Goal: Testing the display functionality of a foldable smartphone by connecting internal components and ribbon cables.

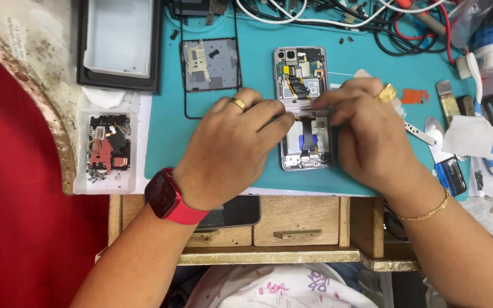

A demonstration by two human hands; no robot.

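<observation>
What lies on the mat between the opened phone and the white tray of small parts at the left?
In the head view, the left hand covers much of that stretch of teal mat; above it lies a detached back panel.

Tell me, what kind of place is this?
Probably a phone repair bench: an opened phone lies on a teal work mat, with a tray of small removed parts and tangled cables nearby.

One cam only, head-worn, looking steeply down, almost top-down, onto teal work mat (pixel 212 154). Close range: forearms fill near edge, desk drawers (pixel 292 219) and lap at bottom. Far edge cuts off at cables (pixel 338 17); red fabric (pixel 24 188) fills left. No 2nd view, so no overlap.
</observation>
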